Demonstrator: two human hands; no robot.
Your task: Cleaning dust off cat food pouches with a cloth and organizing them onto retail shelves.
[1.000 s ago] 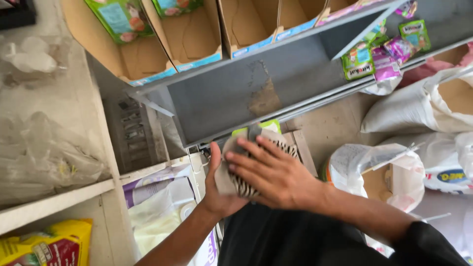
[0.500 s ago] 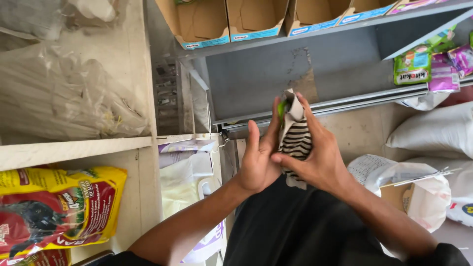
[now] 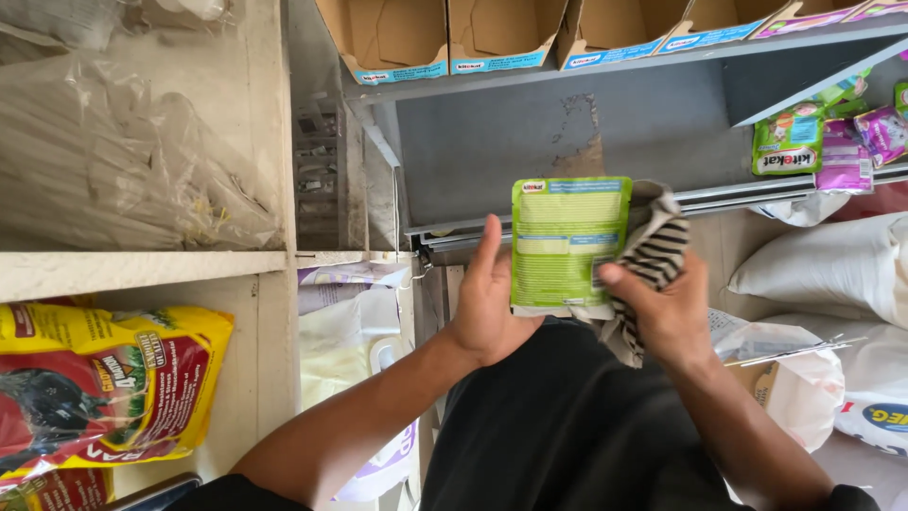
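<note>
1. Our left hand (image 3: 489, 308) stands with its fingers straight and close together, the palm pressed against the left edge of a green pouch (image 3: 566, 244), steadying it rather than gripping it.
2. Our right hand (image 3: 667, 308) is closed on a striped cloth (image 3: 653, 255), and its thumb reaches across to press on the pouch's right edge.
3. The pouch stands upright between our two hands, its printed back facing us, in front of our chest.
4. The cloth is bunched behind and to the right of the pouch, touching it, with a loose end hanging below our right hand.
5. Just beyond our hands runs a grey metal shelf (image 3: 530, 142), bare in the middle.
6. More small pouches (image 3: 823, 142), green and pink, lie at the right end of that shelf.
7. Open cardboard boxes (image 3: 454, 38) sit on the level above.
8. To our left, a yellow and red bag (image 3: 104, 388) lies in a pale wooden shelf, and white sacks (image 3: 832, 265) stand on the floor to our right.
</note>
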